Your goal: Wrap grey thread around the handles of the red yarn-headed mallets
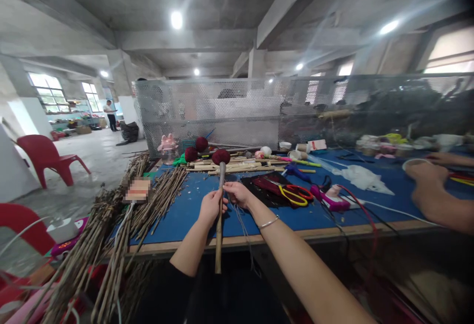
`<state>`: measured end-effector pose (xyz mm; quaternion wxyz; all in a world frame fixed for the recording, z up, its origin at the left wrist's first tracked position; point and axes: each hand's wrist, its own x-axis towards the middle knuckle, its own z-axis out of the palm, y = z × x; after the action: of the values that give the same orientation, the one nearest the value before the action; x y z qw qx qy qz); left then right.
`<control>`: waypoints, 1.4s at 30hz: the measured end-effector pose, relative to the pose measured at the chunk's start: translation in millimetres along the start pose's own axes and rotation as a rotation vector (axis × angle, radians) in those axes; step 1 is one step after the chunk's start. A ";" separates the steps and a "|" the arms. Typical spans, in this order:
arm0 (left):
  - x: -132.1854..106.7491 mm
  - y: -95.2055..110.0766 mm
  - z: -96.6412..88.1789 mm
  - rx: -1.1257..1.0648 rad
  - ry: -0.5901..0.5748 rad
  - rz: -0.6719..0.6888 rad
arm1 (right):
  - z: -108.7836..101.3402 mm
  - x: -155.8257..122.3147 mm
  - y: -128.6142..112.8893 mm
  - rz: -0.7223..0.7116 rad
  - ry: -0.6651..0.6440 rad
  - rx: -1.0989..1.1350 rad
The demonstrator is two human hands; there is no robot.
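A stick [219,235] with a dark red ball-shaped head [221,156] stands nearly upright in front of me, its upper part wrapped in something grey. My left hand [211,209] is closed around it below the wrapping. Beside it, the fingers of my right hand [237,194] are pinched together against the stick. Thin grey thread [244,232] trails from under my right hand over the table edge; exactly where the fingers grip it is hidden. Two more dark red balls, one on a grey stem [202,143], lie behind.
Yellow-and-red-handled scissors [296,194] rest on black cloth [259,188] at right. Bundled dry twigs [107,220] line the left. Pale sticks [237,166] lie at the back before a perforated metal screen [207,111]. A co-worker's hand [425,178] is at far right.
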<state>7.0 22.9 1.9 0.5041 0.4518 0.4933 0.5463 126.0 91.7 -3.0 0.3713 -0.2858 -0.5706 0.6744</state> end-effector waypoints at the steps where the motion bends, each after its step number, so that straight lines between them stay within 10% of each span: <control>1: -1.7 -2.3 -0.6 0.052 0.036 0.027 | 0.1 1.2 2.1 -0.011 0.011 -0.012; 6: -5.4 -13.3 -2.0 0.248 0.312 0.251 | 3.1 3.7 5.8 -0.013 0.043 -0.017; 16: -7.8 -3.9 -2.8 -0.043 0.023 0.035 | 3.2 -2.0 -0.7 0.008 -0.026 0.051; 22: -6.8 -11.4 -1.7 0.129 0.190 0.178 | 1.4 2.3 4.2 -0.031 0.043 0.028; 31: -10.2 -0.7 -2.6 -0.038 -0.010 0.004 | 5.5 -6.2 -5.1 -0.020 -0.019 0.064; 37: -6.4 -11.6 -2.6 0.166 0.151 0.202 | 4.3 0.7 2.8 -0.027 0.022 0.027; 42: -8.4 -8.0 -3.8 0.047 0.096 0.084 | 6.2 -3.1 -2.0 -0.027 0.010 0.047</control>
<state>4.8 14.3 -6.4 0.4456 0.4570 0.5102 0.5764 123.1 85.8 0.0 0.3899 -0.2727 -0.5564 0.6812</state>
